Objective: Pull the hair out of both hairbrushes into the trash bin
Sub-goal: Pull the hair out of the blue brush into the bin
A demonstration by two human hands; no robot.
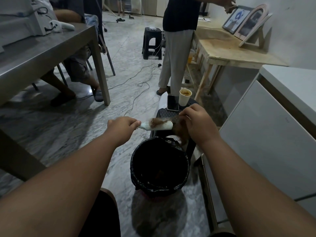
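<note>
A white hairbrush point(164, 126) lies level in the air above the far rim of the trash bin point(136, 168), which is lined with a black bag. My left hand point(122, 128) grips its handle at the left end. Brown hair point(156, 123) clings to the bristles, and a longer tuft point(182, 134) hangs from the brush's right end over the bin's edge. My right hand point(199, 124) pinches that tuft at the brush tip. Only one hairbrush is in view.
Behind the bin a dark stool point(162, 112) carries a phone point(172, 102) and a paper cup point(185, 97). A person stands beyond it by a wooden table point(230, 53). Another sits at the grey table point(42, 53) on the left. Cables trail across the floor; a white cabinet point(273, 134) is at right.
</note>
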